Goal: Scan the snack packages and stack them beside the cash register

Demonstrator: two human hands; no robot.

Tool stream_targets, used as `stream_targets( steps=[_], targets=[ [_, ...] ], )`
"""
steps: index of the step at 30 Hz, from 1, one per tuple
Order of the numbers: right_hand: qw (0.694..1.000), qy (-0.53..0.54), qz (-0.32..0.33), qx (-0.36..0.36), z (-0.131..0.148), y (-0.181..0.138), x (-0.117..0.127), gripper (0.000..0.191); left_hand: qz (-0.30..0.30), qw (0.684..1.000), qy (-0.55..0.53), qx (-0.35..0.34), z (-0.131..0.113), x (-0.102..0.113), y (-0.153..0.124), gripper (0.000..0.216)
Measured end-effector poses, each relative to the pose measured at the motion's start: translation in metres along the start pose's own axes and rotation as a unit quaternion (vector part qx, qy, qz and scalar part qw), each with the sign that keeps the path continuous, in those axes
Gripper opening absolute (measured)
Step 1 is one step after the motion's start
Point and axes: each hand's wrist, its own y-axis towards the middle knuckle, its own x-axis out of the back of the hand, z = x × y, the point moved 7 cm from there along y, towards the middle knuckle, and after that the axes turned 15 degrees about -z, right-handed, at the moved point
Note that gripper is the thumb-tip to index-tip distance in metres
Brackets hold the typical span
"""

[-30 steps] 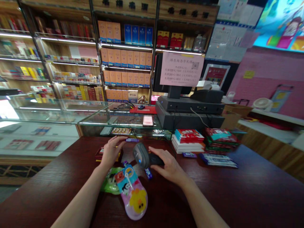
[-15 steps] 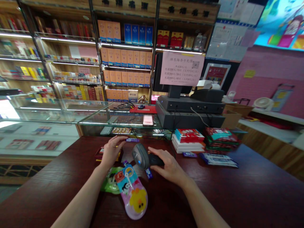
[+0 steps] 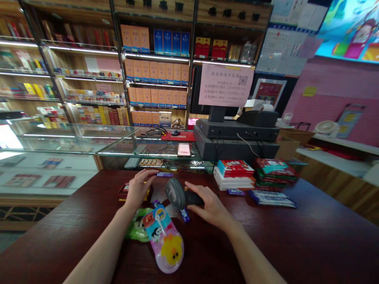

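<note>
My right hand (image 3: 209, 205) is wrapped round the dark handle of a grey barcode scanner (image 3: 175, 194), whose head points to the left. My left hand (image 3: 141, 187) pinches the left end of a small purple candy packet (image 3: 165, 174) in front of the scanner. Beneath the left hand lies a dark red and yellow pack (image 3: 122, 192), partly covered by it. Closer to me, a pink toy pack with a yellow chick (image 3: 170, 248) overlaps a green panda pack (image 3: 138, 228). Another small purple-blue packet (image 3: 184, 215) lies under the scanner.
White and red boxes (image 3: 233, 177) and dark red and green packs (image 3: 274, 173) are stacked at the right, with blue-white sachets (image 3: 272, 198) and a purple packet (image 3: 236, 192) before them. Behind stand a glass counter (image 3: 148, 150), a cash drawer (image 3: 237, 146) and a monitor with a pink sign (image 3: 226, 85).
The blue light on the scanner's head has gone out. Both hands keep nearly the same place, and the whole view has shifted very slightly.
</note>
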Motion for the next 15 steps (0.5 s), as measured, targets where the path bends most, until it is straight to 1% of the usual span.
stream_targets(
  steps=[5, 10, 15],
  targets=[
    [0.999, -0.033, -0.007, -0.025, -0.02, -0.001, -0.005, 0.071, 0.0, 1.0, -0.009, -0.003, -0.004, 0.001, -0.001, 0.025],
    [0.993, -0.085, -0.024, -0.08, -0.046, -0.004, -0.011, 0.064, -0.008, 1.0, -0.008, -0.012, -0.005, 0.001, 0.0, 0.027],
    [0.987, -0.12, -0.008, -0.105, -0.055, -0.006, -0.02, 0.057, 0.006, 1.0, -0.015, -0.001, -0.007, 0.0, 0.001, 0.031]
  ],
)
